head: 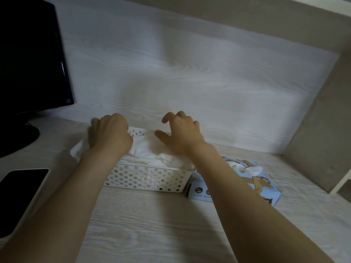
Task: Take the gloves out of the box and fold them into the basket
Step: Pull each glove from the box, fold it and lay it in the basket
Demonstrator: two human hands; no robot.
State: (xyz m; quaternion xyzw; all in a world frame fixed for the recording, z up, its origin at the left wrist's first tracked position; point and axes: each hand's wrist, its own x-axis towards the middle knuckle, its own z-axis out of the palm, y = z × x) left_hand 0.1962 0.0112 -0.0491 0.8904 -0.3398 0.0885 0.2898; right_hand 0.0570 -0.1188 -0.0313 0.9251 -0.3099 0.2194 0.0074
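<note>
1. Head view shows the task well under way. A heap of thin white gloves [150,150] lies in the white perforated basket [148,179], filling it to the rim and spilling over its left end.
2. The left hand [109,132] is at that left end, its fingers curled down round the overhanging gloves and gripping them. The right hand [180,135] hovers over the middle of the basket with fingers spread and loosely bent, holding nothing.
3. As I judge it, the overhanging end needs folding in. The blue box [262,188], touching the basket's right end, is not finished either, since a white glove [253,169] pokes out of its top opening. How many more are inside cannot be told.
4. The basket sits close to the back panel [190,73], so there is little room behind it. A side panel [313,120] closes off the right, beyond the box.
5. On the left, a dark phone [20,194] lies near the left forearm and a monitor [30,54] stands further back. Both are apart from the basket, but they limit wide sweeps on that side.
6. The widest open stretch of the surface [161,224] is in front of the basket, between the forearms, and looks best suited to folding.
</note>
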